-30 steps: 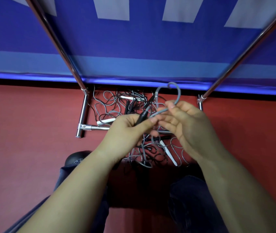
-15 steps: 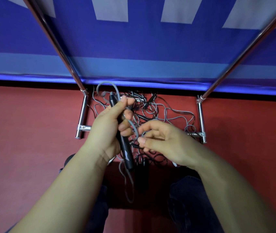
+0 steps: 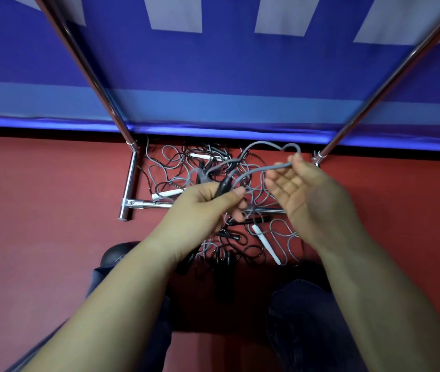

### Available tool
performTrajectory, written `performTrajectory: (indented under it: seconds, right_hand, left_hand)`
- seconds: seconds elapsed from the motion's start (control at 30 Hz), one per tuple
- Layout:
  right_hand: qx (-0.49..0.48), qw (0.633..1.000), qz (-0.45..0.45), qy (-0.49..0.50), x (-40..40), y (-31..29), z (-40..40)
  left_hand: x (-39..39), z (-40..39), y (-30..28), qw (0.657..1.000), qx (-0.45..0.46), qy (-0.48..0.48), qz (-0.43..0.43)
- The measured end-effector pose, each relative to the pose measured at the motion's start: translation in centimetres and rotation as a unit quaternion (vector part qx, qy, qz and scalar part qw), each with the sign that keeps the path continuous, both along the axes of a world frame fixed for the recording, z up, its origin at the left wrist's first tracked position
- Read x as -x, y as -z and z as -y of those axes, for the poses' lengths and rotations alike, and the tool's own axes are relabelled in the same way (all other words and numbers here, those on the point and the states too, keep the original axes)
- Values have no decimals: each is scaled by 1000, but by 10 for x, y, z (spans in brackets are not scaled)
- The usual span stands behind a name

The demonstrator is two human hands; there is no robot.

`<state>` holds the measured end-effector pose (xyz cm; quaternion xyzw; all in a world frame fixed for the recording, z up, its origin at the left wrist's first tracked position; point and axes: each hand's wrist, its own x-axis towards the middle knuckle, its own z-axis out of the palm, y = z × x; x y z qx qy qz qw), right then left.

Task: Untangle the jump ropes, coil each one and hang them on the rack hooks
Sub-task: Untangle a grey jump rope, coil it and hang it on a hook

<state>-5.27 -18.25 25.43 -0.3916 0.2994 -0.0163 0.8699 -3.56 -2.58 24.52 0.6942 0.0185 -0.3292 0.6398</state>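
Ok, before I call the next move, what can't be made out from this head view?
- Rack hooks: cut off by the top edge; only the chrome rack poles show.
- Black rope handle: its lower part is hidden inside the left hand.
- Tangled grey and black ropes: both hands cover the middle; count unclear.
- Right hand: motion-blurred.

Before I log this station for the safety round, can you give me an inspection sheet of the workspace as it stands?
Surface: red floor, with the ropes lying on it.
Job's things: grey rope held up between both hands; black handle at its end; no rope hung or coiled yet.
Clutter: tangled pile of ropes with white handles around the rack base.
Grippers: left hand grips the black handle; right hand pinches the grey rope at its fingertips.
Cables: nothing seen apart from the ropes.
Surroundings: chrome rack poles, hooks out of view; blue banner behind; a person's dark trouser knees below.
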Motion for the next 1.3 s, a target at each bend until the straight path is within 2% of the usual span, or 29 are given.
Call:
performTrajectory:
  seconds: [0.07, 0.13, 0.17, 0.27, 0.33, 0.4, 0.47, 0.53, 0.63, 0.73, 0.87, 0.93, 1.03, 1.1, 1.2, 1.23, 1.3]
  right_hand:
    - [45, 998, -2, -34, 0, 0, -2]
    - [145, 980, -9, -132, 3, 1, -7]
    - [207, 957, -11, -202, 6, 2, -10]
    - [345, 848, 11, -403, 16, 7, -19]
    - [398, 799, 27, -450, 21, 10, -24]
    - [456, 778, 24, -431, 22, 13, -23]
    - [474, 789, 18, -391, 20, 16, -21]
    - [441, 824, 17, -355, 16, 14, -22]
    - [323, 904, -4, -281, 10, 8, -22]
    - [204, 965, -22, -164, 5, 3, -12]
    - [105, 993, -34, -51, 3, 2, -3]
    - [117, 990, -26, -68, 3, 1, -3]
    - [171, 970, -28, -169, 4, -1, -7]
    - [234, 929, -40, -283, 8, 0, -12]
    - [356, 824, -12, -441, 17, 5, -19]
    - [378, 803, -3, -462, 19, 6, -21]
    - [407, 787, -5, -462, 21, 6, -20]
  left_hand:
    - [-2, 1, 0, 998, 41, -37, -26]
    - [-5, 2, -2, 989, 100, -87, -70]
    - [-6, 1, -4, 981, 132, -106, -92]
    - [-9, -1, -9, 954, 217, -140, -155]
    - [-10, -1, -11, 940, 248, -139, -190]
    - [-9, 0, -12, 936, 254, -134, -202]
    - [-9, 0, -11, 941, 245, -140, -188]
    - [-11, -2, -9, 953, 215, -142, -160]
    - [-10, -3, -2, 983, 106, -108, -100]
    - [-4, -2, 2, 998, 16, -21, -49]
    - [-1, -1, 1, 999, 31, 10, -37]
    - [-2, 0, -1, 997, 63, -5, -48]
    - [-5, 1, -4, 987, 125, -57, -85]
    - [-7, 0, -6, 974, 167, -96, -118]
    - [-11, -3, -8, 948, 227, -134, -178]
    - [-11, -2, -9, 942, 243, -134, -191]
    - [-12, -2, -11, 934, 263, -134, -201]
